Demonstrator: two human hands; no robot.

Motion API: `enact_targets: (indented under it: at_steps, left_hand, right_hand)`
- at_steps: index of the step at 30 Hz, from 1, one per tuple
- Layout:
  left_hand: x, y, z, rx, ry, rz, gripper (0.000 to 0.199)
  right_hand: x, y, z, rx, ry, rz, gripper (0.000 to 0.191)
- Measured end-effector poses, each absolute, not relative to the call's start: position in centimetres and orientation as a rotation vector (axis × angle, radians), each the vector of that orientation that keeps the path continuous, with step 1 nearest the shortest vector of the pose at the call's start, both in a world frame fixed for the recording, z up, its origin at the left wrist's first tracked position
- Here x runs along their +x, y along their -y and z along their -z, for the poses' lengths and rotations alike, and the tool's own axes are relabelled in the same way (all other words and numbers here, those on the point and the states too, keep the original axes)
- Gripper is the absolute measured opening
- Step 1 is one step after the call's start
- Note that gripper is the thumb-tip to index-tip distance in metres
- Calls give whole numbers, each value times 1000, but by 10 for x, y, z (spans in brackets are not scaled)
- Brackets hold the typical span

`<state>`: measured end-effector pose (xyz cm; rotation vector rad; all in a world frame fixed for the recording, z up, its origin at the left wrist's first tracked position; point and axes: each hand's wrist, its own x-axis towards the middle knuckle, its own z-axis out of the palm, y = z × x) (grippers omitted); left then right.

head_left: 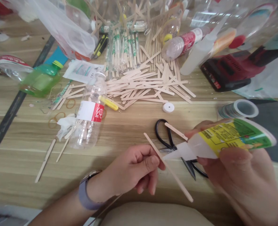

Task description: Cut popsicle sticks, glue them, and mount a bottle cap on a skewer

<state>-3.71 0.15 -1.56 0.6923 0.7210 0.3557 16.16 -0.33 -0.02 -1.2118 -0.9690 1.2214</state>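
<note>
Pinched between the thumb and fingers of my left hand (136, 169) is a wooden craft stick (177, 180), slanting from upper left to lower right. My right hand (244, 175) is wrapped round a glue bottle (237, 136) with a yellow and green label. The bottle is tipped, and its white pointed nozzle meets the stick's edge, or nearly so, beside my left fingertips. Black-handled scissors (162, 135) lie on the table behind the nozzle, partly covered by it. Another craft stick (175, 130) runs up to the bottle; whether my right fingers hold it is hidden.
A heap of craft sticks (141, 83) spreads across the middle of the table (129, 125). A clear plastic bottle (85, 131) stands at left, a yellow cutter (110, 103) behind it. At right are a red power tool (233, 67) and a spool (239, 109).
</note>
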Motion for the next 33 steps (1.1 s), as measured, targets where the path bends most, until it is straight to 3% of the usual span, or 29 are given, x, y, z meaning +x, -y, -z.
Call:
enact_targets:
  at_steps: [21,28,33]
  left_hand:
    - [-38,1,17,667,-721,-350,47]
    - [-40,1,20,670,-701,-312,31]
    - [-39,0,17,652,-710,-302,35]
  right_hand:
    - [163,5,-1,-1171,1015,-1233,27]
    - [161,1,-1,-1154,1002,-1226,28]
    - [163,2,-1,-1162,1016,-1239,30]
